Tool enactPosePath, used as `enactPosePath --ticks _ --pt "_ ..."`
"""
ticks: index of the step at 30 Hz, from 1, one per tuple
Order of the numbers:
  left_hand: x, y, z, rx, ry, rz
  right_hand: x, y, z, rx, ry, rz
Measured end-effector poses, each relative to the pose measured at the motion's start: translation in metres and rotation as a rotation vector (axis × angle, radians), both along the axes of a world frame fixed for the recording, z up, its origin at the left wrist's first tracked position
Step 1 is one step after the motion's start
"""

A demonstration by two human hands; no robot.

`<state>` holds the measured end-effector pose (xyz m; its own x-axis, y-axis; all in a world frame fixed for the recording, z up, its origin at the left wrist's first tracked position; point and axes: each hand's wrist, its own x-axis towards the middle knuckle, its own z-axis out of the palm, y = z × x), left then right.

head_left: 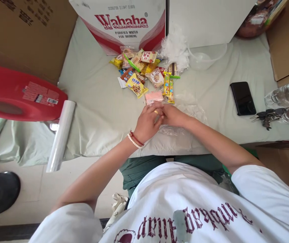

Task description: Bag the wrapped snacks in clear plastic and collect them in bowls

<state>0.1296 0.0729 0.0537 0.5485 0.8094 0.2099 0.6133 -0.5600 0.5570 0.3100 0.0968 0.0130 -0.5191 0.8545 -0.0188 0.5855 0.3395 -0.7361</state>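
My left hand point(148, 122), with bead and red-cord bracelets at the wrist, meets my right hand point(172, 115) in the middle of the pale green cloth point(96, 101). Both have curled fingers pinching a clear plastic bag point(192, 108) that lies under them; a small yellowish item shows between the fingers. Just beyond the hands lies a pink packet point(153, 97). Farther back sits a pile of several wrapped snacks point(144, 71), including a yellow cookie packet point(137, 85) and a yellow-green candy packet point(168, 86).
A Wahaha water carton point(124, 23) and a white box point(205, 20) stand at the back. Crumpled plastic point(176, 47) and a clear bowl point(205, 57) lie behind the snacks. A phone point(242, 98), keys point(267, 116), water bottles point(288, 94) sit right; a red container point(15, 94) and plastic roll point(60, 135) left.
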Motion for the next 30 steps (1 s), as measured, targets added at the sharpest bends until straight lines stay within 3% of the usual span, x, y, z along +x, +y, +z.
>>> enactPosePath --ticks 4,8,12,15,17,19,21,25,27,30 --pt "-0.027 -0.008 -0.027 -0.108 0.138 0.038 0.029 -0.001 -0.008 -0.306 0.332 -0.077" --pt "-0.052 -0.012 -0.037 -0.192 0.195 0.011 0.052 -0.027 0.000 -0.387 0.550 -0.145" --pt "-0.076 -0.024 -0.038 -0.204 0.245 -0.016 0.091 -0.075 0.008 -0.230 0.433 -0.207" --pt "-0.089 -0.042 -0.036 -0.207 0.269 0.008 0.121 -0.110 0.014 -0.050 0.269 -0.395" --pt "-0.092 -0.053 -0.034 -0.213 0.245 0.023 0.125 -0.126 0.022 0.058 0.197 -0.544" --pt "-0.090 -0.060 -0.034 -0.199 0.176 0.045 0.109 -0.134 0.032 0.154 0.145 -0.602" --pt "-0.083 -0.062 -0.035 -0.146 0.085 0.159 0.078 -0.134 0.039 0.207 0.101 -0.480" --pt "-0.058 -0.063 -0.036 -0.028 0.102 0.534 0.014 -0.125 0.028 0.217 -0.074 0.029" --pt "-0.045 -0.065 -0.033 -0.028 0.118 0.554 -0.001 -0.122 0.015 0.236 -0.163 0.139" --pt "-0.033 -0.070 -0.027 -0.105 -0.046 0.520 0.000 -0.124 0.001 0.260 -0.211 0.157"
